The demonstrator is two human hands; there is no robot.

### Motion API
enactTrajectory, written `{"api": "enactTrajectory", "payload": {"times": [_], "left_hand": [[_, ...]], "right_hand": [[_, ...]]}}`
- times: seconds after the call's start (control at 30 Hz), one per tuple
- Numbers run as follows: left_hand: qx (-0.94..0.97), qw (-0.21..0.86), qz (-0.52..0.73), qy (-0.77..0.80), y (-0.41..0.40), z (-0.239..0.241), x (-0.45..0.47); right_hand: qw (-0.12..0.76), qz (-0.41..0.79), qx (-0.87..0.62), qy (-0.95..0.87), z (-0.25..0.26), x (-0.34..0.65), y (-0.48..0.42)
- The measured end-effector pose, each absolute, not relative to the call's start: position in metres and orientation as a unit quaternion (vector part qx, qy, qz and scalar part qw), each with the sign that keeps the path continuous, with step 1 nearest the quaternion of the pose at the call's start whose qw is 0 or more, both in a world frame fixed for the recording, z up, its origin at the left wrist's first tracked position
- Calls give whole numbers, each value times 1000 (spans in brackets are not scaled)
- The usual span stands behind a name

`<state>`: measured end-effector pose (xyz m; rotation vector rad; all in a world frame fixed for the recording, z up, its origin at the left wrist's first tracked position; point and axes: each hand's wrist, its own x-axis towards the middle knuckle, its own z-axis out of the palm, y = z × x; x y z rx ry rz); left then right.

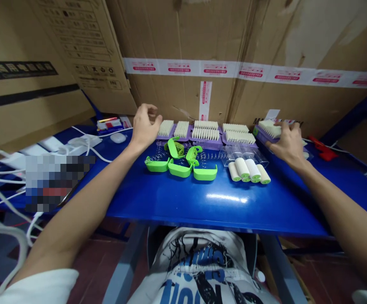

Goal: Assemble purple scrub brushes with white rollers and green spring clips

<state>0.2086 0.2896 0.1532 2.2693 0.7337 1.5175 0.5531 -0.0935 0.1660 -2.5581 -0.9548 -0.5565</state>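
My left hand (pixel 144 126) hovers with curled fingers over the left end of a row of purple brush bases with cream bristles (pixel 206 131) at the back of the blue table (pixel 202 202); it holds nothing that I can see. My right hand (pixel 286 141) rests fingers down on the rightmost purple brush base (pixel 267 130). Between my hands lie several green curved handle pieces (pixel 180 164), thin metal springs (pixel 207 156) and several white rollers with green ends (pixel 248 170) beside clear covers (pixel 234 154).
Large cardboard boxes (pixel 234 50) stand right behind the table. At the left lie white cables (pixel 0 177), a white mouse-like object (pixel 118 137) and a small coloured box (pixel 109 123). A red object (pixel 321 148) lies at the right.
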Motion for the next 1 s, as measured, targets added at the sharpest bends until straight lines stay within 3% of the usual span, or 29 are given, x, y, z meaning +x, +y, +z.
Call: {"api": "enactTrajectory", "payload": {"times": [0.23,0.33,0.43,0.53,0.67,0.83,1.0], "left_hand": [[824,125,539,119,227,170,201],[834,164,527,-9,188,178,197],[819,266,503,-74,153,177,197],[798,361,477,-76,129,171,200],[782,362,493,-119,115,163,199],[761,325,550,-116,115,161,198],[732,370,564,-97,126,162,205]], "right_hand": [[301,-370,-823,-307,198,547,-110],[324,-452,-721,-414,214,502,-123],[316,-452,-663,-506,212,445,-128],[334,-414,-604,-593,191,408,-121],[356,-309,-514,-716,168,396,-112],[426,-257,-505,-705,180,401,-112],[462,-145,-553,-678,187,408,-104]]}}
